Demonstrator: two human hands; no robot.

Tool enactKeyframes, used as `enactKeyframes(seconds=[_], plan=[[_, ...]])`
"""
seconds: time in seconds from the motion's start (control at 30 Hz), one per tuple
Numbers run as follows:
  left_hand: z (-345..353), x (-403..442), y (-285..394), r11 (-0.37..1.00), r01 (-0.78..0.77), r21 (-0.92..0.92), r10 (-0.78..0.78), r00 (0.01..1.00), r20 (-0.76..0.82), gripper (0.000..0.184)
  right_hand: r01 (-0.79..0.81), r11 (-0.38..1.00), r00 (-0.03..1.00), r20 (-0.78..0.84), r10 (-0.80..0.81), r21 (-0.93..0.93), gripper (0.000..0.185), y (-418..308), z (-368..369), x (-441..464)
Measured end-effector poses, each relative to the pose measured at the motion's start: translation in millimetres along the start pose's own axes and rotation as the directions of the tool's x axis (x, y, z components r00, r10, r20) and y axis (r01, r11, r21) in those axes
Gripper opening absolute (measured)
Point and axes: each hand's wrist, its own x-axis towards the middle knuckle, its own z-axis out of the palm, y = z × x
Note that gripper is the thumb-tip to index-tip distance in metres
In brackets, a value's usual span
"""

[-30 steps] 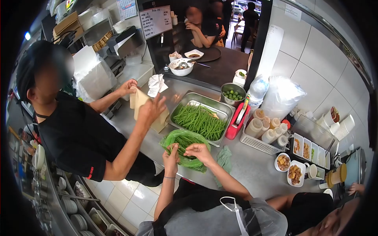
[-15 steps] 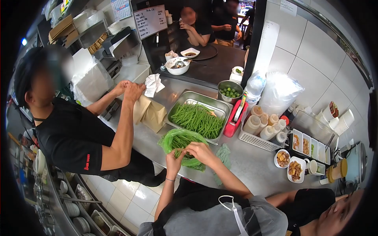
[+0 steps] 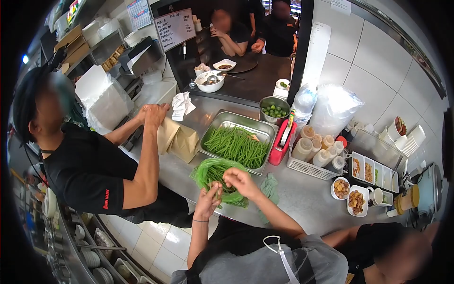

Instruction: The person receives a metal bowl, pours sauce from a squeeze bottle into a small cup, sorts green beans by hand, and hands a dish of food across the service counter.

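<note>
Green beans (image 3: 235, 146) fill a deep metal tray (image 3: 270, 137) on the steel counter. In front of it a green plastic bag (image 3: 201, 174) stands open with more green beans inside. Over the bag's near left side, my left hand (image 3: 207, 202) is closed, with a bit of green bean showing at its fingers. My right hand (image 3: 240, 182) hovers above the bag's right part, fingertips pinched together; what they hold, if anything, is too small to make out. The two hands are a little apart.
A co-worker (image 3: 94, 165) on the left grips a brown paper bag (image 3: 179, 139). Right of the tray stand a red tape dispenser (image 3: 283, 144), a pot of limes (image 3: 274, 110) and a basket of squeeze bottles (image 3: 309, 170). A green cloth (image 3: 269, 189) lies nearby. Another person is at the lower right.
My hands were together at the bag; now they are apart, the left lower and turned up, the right slightly higher. The person at lower right has shifted.
</note>
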Motion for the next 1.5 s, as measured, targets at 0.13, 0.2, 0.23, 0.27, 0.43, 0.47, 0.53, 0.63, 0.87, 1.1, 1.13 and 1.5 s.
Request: enactKeyframes(seconds=[0.13, 0.2, 0.23, 0.27, 0.43, 0.47, 0.53, 0.63, 0.87, 1.1, 1.13, 1.5], plan=[[0, -10, 21, 0.793, 0.068, -0.605, 0.023, 0.990, 0.142, 0.013, -0.105, 0.766, 0.940, -0.188, 0.285, 0.634, 0.009, 9, 5, 3], [-2, -25, 64, 0.832, -0.127, -0.541, 0.198, 0.977, 0.076, 0.014, -0.031, 0.999, 0.941, -0.337, 0.027, -0.008, 0.006, 28, 10, -4], [5, -36, 90, 0.793, -0.320, -0.518, 0.357, 0.934, -0.030, 0.013, 0.000, 0.927, 0.980, -0.186, -0.075, -0.376, 0.013, 50, 10, -10], [17, -42, 116, 0.661, -0.506, -0.553, 0.489, 0.850, -0.194, 0.013, 0.045, 0.802, 0.998, 0.066, -0.007, -0.595, 0.016, 86, 15, -21], [69, -27, 183, 0.000, -0.998, 0.066, 0.969, -0.016, -0.245, 0.019, -0.012, 0.639, 0.980, 0.120, 0.162, -0.769, 0.018, 75, 27, -34], [77, -7, 180, -0.072, -0.993, 0.092, 0.975, -0.089, -0.202, 0.019, -0.022, 0.637, 0.971, 0.135, 0.196, -0.771, 0.019, 76, 27, -32], [79, 46, 162, 0.059, -0.900, 0.431, 0.997, 0.034, -0.066, 0.019, -0.015, 0.648, 0.957, 0.176, 0.229, -0.761, 0.020, 71, 29, -30], [38, 137, 96, 0.346, -0.550, 0.760, 0.746, 0.653, 0.132, 0.029, -0.023, 0.659, 0.955, 0.179, 0.238, -0.752, 0.023, 67, 25, -32], [-23, 110, 1, 0.172, -0.353, 0.920, 0.535, 0.817, 0.214, 0.073, -0.047, 0.716, 0.980, 0.107, 0.169, -0.697, 0.031, 72, 13, -30], [-52, 34, -39, 0.160, 0.071, 0.985, 0.248, 0.963, -0.110, 0.063, -0.238, 0.594, 0.922, 0.013, 0.386, -0.768, 0.090, 69, 16, -37], [-57, 33, -45, 0.148, -0.054, 0.987, 0.314, 0.949, 0.004, 0.065, -0.283, 0.578, 0.895, 0.006, 0.446, -0.766, 0.091, 64, 12, -36], [-4, -24, -81, 0.274, -0.138, 0.952, 0.138, 0.985, 0.103, 0.067, -0.352, 0.527, 0.835, -0.005, 0.550, -0.774, 0.064, 21, -26, -93]])
